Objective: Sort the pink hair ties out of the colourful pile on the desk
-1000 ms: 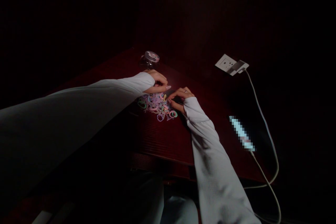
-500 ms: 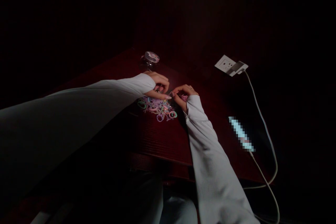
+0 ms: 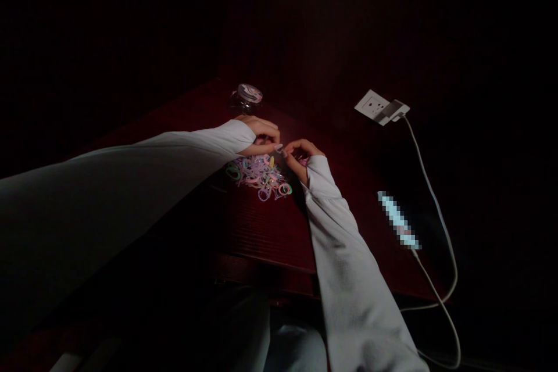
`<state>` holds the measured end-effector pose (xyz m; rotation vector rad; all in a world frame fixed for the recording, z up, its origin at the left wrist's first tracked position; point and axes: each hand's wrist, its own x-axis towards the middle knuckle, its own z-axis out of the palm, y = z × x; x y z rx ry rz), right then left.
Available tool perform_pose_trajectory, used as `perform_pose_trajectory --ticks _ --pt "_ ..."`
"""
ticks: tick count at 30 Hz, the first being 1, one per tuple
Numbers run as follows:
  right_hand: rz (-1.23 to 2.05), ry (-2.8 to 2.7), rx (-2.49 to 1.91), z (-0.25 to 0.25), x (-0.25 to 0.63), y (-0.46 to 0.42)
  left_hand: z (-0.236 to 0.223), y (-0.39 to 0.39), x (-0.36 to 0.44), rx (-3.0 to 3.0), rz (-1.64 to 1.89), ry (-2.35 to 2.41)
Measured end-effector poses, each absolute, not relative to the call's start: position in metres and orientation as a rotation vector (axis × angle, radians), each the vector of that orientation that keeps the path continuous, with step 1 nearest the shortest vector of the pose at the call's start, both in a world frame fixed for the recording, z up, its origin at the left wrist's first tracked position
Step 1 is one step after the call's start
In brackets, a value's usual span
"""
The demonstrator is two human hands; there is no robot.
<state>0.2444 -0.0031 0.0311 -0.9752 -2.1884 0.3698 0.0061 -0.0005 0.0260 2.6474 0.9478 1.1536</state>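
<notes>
Small coloured hair ties [image 3: 261, 177] lie in a loose heap on the dark red table, in lilac, pink, green and yellow. Above the heap's far edge, my left hand [image 3: 264, 133] pinches with thumb and fingers. Facing it, my right hand [image 3: 303, 154] also pinches, its fingertips almost meeting the left ones. Between the fingertips is a small pale loop [image 3: 279, 150] that looks like a hair tie; its details are too dim to make out. Some pink bits show behind the right hand's thumb. A clear round jar [image 3: 246, 102] with a patterned lid stands beyond my left hand.
The dark red tabletop [image 3: 270, 232] ends at a near edge above my knees. To the right lies a phone [image 3: 397, 220] with a cable [image 3: 436, 197] running to a charger in a white wall socket [image 3: 372, 106]. The surroundings are very dark.
Both hands have lifted slightly away from the heap, and a yellow hair tie now shows below the left thumb. The whole view has shifted slightly.
</notes>
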Motion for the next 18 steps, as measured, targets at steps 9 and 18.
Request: perform_pose_trajectory --ticks 9,18 --pt "0.604 -2.034 -1.076 0.0245 0.2453 -0.0014 0.0196 0.007 0.0063 2.612 1.213 0.934" --pt "0.408 -2.218 -1.067 0.0269 0.2395 -0.0023 0.0191 0.0075 0.005 2.601 1.164 0.956"
